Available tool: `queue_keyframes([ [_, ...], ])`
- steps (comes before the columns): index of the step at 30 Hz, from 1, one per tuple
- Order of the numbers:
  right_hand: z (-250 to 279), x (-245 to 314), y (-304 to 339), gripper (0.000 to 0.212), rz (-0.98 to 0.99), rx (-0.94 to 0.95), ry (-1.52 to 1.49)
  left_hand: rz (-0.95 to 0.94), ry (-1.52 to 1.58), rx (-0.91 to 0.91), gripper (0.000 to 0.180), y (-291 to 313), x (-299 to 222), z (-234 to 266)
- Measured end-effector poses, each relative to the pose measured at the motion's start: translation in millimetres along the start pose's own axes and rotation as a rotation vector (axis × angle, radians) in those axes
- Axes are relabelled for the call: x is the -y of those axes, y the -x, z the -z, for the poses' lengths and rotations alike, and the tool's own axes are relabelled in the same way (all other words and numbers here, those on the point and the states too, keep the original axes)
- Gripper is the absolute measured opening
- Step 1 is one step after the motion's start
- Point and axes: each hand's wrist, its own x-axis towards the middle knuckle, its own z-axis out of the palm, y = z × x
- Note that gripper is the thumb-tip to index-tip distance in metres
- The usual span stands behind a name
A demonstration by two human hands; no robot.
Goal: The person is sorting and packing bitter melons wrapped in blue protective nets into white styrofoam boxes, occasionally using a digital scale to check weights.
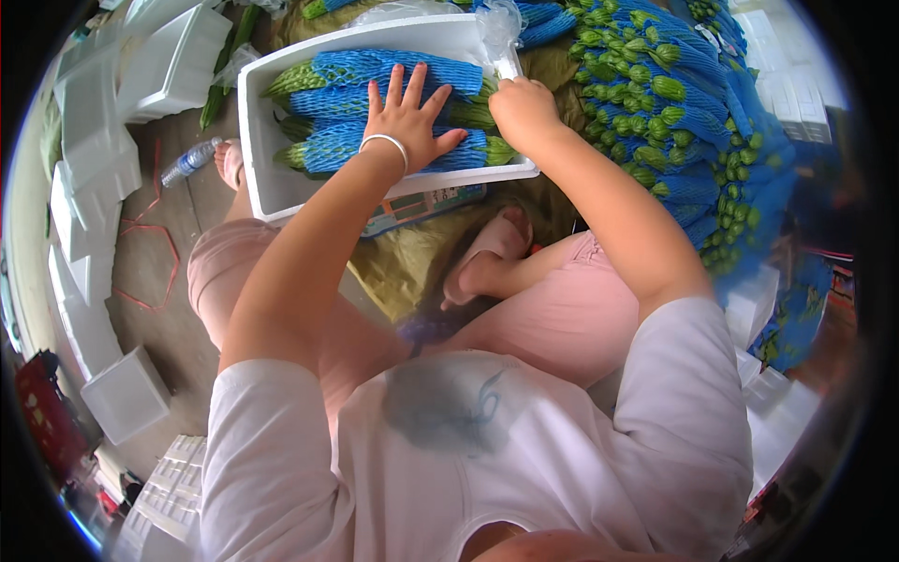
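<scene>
In front of me a white foam box (267, 192) holds several long green gourds in blue foam net sleeves (318, 103), laid side by side. My left hand (405, 122) lies flat on the netted gourds with its fingers spread, a white bangle at the wrist. At the box's right end, my right hand (526, 110) is closed over the rim; its fingertips are partly hidden. Beneath the box's near side shows a blue weighing scale (426, 206) with a display.
A big pile of netted gourds (655, 112) lies to the right. Crumpled clear plastic (499, 26) touches the box's far right corner. White foam boxes (178, 70) line the left side, near a water bottle (191, 162) and red strapping (173, 258) on the floor.
</scene>
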Motion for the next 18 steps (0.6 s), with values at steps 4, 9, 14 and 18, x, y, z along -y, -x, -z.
queue_keyframes([
  [4, -3, -9, 9, 0.014, -0.071, -0.146, -0.172, 0.01, -0.003, 0.0, 0.068, 0, 1, 1],
  [9, -8, -10, 6, 0.018, -0.125, -0.271, -0.532, 0.007, 0.006, 0.022, 0.066, 1, 0, 0],
  [14, -14, 6, 10, 0.015, 0.07, 0.069, -0.312, 0.02, 0.019, 0.007, 0.065, 2, 1, 1],
  [18, -8, -1, -8, 0.015, 0.132, 0.174, -0.216, 0.028, 0.065, -0.018, 0.066, 0, 1, -2],
])
